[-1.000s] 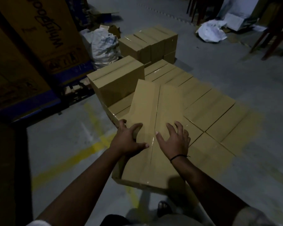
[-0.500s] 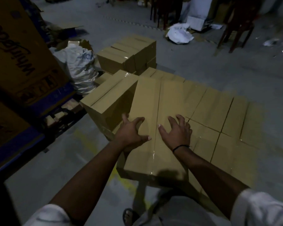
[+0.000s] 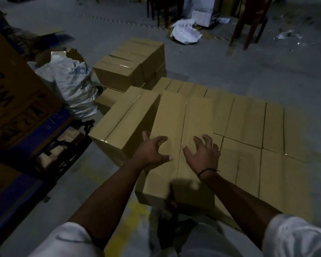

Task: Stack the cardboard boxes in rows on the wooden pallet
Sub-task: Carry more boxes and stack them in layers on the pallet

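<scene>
Dim grey concrete floor (image 3: 230, 67) surrounds the load. On top of it lies the long brown cardboard box with a taped seam down its middle (image 3: 172, 123), resting on a flat lower layer of matching brown boxes (image 3: 248, 123); the wooden pallet is hidden beneath. Its long axis runs straight away from the person, and both hands are equally near its close end. The left hand (image 3: 152, 151) is at the box's left edge and the right hand (image 3: 202, 153) just right of the seam. Each has its fingers spread wide and bent, gripping nothing; whether they touch the lid is unclear. Just left of the left hand a second upper brown box (image 3: 122, 123) lies alongside, so the coming nudge is probably forward and leftward. Beyond the fingertips stands a separate pile of brown cartons (image 3: 133, 64), with a crumpled white sack (image 3: 70, 84) further left.
</scene>
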